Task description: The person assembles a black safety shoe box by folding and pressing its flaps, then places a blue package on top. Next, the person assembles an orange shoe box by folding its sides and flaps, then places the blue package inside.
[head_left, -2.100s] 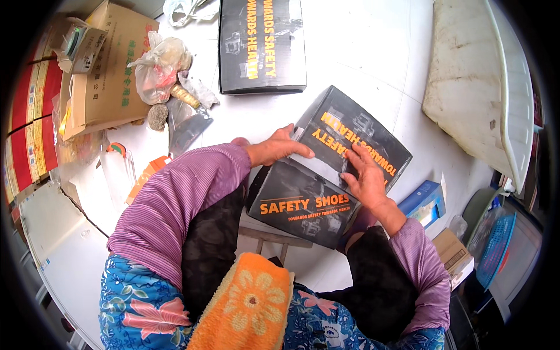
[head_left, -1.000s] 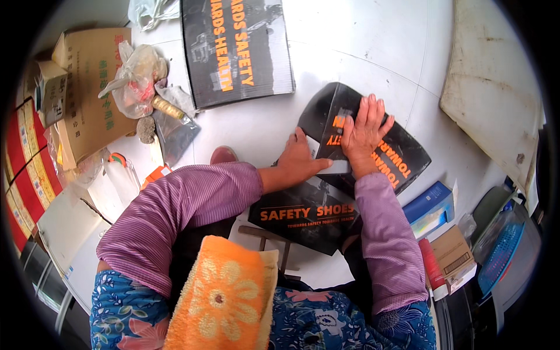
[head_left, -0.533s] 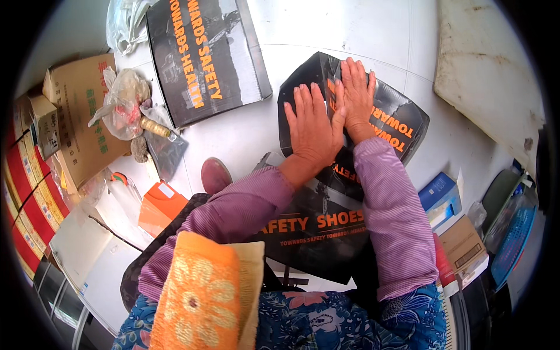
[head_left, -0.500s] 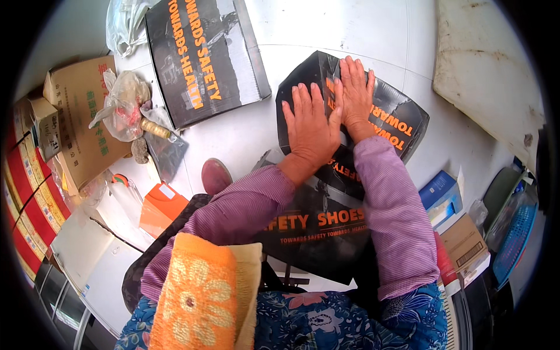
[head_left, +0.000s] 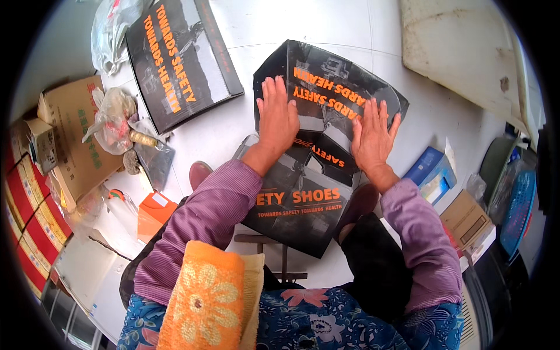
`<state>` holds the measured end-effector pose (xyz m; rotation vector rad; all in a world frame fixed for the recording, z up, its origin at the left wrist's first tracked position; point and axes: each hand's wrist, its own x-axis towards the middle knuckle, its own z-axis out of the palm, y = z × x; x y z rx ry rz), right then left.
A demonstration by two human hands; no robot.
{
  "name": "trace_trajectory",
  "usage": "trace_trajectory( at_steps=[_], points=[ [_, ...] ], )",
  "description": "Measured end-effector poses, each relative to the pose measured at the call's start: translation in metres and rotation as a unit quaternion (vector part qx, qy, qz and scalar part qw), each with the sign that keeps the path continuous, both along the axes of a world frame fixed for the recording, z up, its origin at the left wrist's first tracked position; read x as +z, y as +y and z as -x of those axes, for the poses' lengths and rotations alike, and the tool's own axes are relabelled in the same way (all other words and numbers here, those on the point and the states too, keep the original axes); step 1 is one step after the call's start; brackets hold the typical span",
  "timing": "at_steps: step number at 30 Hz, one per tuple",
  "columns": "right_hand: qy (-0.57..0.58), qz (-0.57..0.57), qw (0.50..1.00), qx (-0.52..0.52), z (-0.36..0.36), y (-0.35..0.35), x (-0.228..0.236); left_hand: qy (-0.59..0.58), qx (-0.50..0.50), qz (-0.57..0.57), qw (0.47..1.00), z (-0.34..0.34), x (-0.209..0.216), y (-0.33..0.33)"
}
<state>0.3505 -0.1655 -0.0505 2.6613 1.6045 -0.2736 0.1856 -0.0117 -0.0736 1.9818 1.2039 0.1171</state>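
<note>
A black cardboard shoe box (head_left: 344,79) with orange print lies unfolded on the floor in front of me, its lid panel angled away and its lower panel (head_left: 294,224) reaching toward my legs. My left hand (head_left: 276,122) rests on the left part of the box, fingers stretched out and lying flat. Against the right part of the same panel lies my right hand (head_left: 375,140), its fingers also straight and slightly spread. Neither hand grips anything. Creased side flaps (head_left: 321,149) show between the two hands.
Another black box (head_left: 181,61) lies closed at the far left. Beside it are a brown carton (head_left: 81,134), plastic bags (head_left: 114,119) and an orange box (head_left: 155,213). To the right are a blue box (head_left: 429,172), a small brown carton (head_left: 466,219) and a blue basket (head_left: 518,210).
My hands have moved apart from close together on the box, the right one shifting toward me and rightward. More of the lid panel and side flaps now show.
</note>
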Motion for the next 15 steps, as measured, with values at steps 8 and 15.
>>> trace_trajectory(
  at_steps=[8, 15],
  points=[
    [0.046, -0.062, 0.996, -0.054, -0.001, 0.011, -0.010, 0.051, -0.010, -0.073, 0.996, -0.010, -0.010, 0.005],
    [0.049, -0.064, 0.995, -0.050, -0.002, 0.016, -0.011, -0.008, -0.029, -0.093, 0.995, -0.001, -0.022, 0.012]
  ],
)
